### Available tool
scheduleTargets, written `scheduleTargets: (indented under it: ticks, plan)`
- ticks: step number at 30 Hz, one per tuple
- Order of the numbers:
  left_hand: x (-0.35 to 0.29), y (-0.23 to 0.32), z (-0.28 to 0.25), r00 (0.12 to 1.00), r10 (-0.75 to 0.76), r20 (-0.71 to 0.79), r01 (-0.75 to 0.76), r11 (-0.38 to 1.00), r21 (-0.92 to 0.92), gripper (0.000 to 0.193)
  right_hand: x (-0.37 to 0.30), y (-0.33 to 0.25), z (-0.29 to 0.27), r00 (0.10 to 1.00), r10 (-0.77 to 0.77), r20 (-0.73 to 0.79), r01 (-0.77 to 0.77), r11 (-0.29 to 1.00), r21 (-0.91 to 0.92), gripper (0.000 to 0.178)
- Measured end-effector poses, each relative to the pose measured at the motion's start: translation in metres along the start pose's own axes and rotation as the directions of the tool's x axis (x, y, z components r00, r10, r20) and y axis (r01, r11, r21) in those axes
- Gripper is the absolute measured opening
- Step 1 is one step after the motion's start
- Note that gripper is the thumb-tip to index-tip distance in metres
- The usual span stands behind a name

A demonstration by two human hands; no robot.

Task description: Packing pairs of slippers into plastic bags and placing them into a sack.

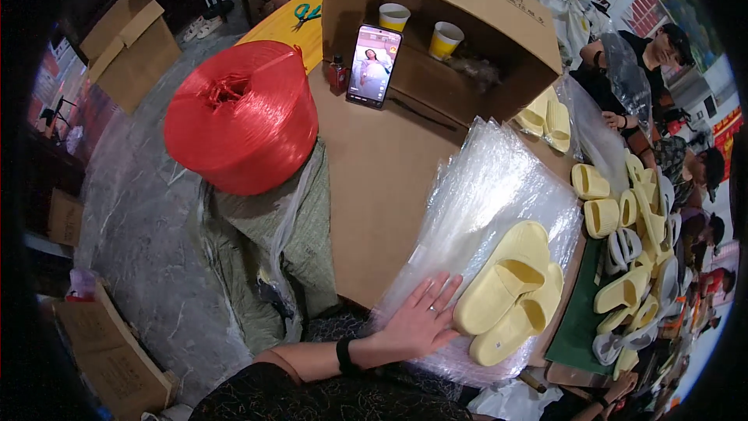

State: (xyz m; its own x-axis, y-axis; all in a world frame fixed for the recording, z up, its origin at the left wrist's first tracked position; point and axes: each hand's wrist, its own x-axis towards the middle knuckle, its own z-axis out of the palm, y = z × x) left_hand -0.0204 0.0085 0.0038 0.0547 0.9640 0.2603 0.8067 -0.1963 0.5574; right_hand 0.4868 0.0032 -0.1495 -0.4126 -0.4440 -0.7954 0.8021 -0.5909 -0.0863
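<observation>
My left hand (421,320) lies flat with its fingers spread on a stack of clear plastic bags (475,195). A pair of pale yellow slippers (502,273) rests on the bags just right of its fingers, one slipper partly overlapping the other. At the lower right edge, my right hand (622,387) reaches toward the slipper pile, close below a yellow slipper (626,362). Its fingers are small and partly hidden, so their grip is unclear.
Yellow and grey slippers (621,291) pile up along the right, where several people work. A big red twine roll (241,117) stands left on a green woven sack (261,253). Behind, a phone (374,66) leans before an open carton (530,35) holding two cups (446,40); scissors (305,15) lie beyond.
</observation>
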Motion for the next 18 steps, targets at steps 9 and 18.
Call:
scheduleTargets:
  ticks: [9, 18]
  plan:
    - [-0.001, -0.001, 0.005, 1.000, -0.012, 0.019, 0.012, 1.000, 0.008, 0.057, -0.008, -0.006, 0.009, 0.992, 0.121, -0.038, -0.113, 0.979, 0.171, 0.028]
    - [-0.001, -0.001, 0.006, 1.000, -0.025, 0.010, 0.025, 1.000, -0.010, 0.056, -0.012, -0.015, 0.013, 0.967, 0.249, -0.053, -0.217, 0.916, 0.339, 0.030]
